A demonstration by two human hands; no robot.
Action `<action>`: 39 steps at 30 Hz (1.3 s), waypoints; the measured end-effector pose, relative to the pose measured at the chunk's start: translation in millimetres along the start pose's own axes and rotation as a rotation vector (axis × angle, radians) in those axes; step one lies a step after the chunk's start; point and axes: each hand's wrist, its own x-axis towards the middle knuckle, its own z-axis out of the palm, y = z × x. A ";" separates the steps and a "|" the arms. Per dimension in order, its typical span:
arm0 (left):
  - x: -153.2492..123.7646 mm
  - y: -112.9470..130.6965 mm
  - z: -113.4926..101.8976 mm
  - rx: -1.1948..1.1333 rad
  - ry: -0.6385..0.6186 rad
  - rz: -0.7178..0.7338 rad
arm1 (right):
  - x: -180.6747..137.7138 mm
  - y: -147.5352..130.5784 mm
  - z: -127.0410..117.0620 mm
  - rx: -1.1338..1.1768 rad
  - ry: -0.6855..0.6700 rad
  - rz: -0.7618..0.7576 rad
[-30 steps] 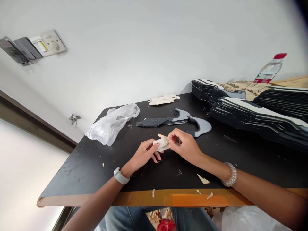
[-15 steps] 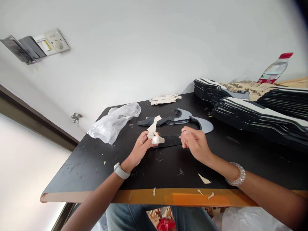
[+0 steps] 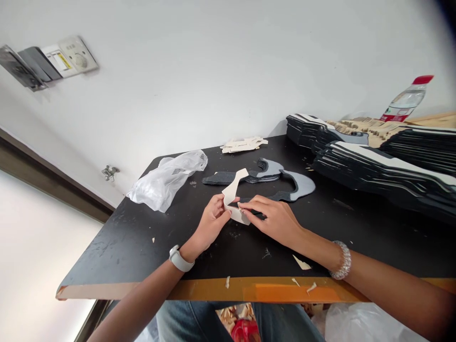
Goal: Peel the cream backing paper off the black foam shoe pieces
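- Cream strip (image 3: 231,192): bent, in front of the grey stack (image 3: 256,178); probably light, thin and pliable (easily creased, I'd guess), best pinched at the bend.
- Left hand (image 3: 213,221): pinching that bend.
- Right hand (image 3: 280,219): fingertips by the strip's lower end; cannot tell whether they grip.
- Plastic bag (image 3: 169,180): left of the grey stack.
- Paper pile (image 3: 244,145): behind the grey stack.

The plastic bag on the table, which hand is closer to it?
Left. The left hand is to the right of the plastic bag and nearer the person; the right hand is farther right, beyond the left hand.
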 end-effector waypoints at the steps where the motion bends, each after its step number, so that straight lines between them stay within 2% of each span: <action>1: -0.5 -1.7 0.7 0.008 0.005 0.013 | -0.2 -0.5 0.7 0.003 0.002 0.006; 6: -3.6 -10.5 4.3 0.158 -0.002 0.144 | 1.2 -3.0 0.3 0.068 -0.061 0.052; 11: -6.3 -12.0 4.1 0.386 -0.019 0.292 | 4.2 -1.1 -3.8 0.289 -0.175 0.097; 16: -8.1 -10.4 3.3 0.491 -0.030 0.354 | 5.5 0.0 -4.3 0.314 -0.184 0.134; 24: -8.6 -13.3 2.8 0.504 -0.024 0.379 | 6.9 2.6 -3.3 0.341 -0.208 0.126; 33: -11.6 -14.7 4.9 0.572 -0.048 0.356 | 4.7 1.9 0.3 0.233 -0.164 0.192; 39: -11.2 -13.9 6.1 0.649 -0.041 0.368 | 7.0 -0.5 1.3 0.360 -0.157 0.297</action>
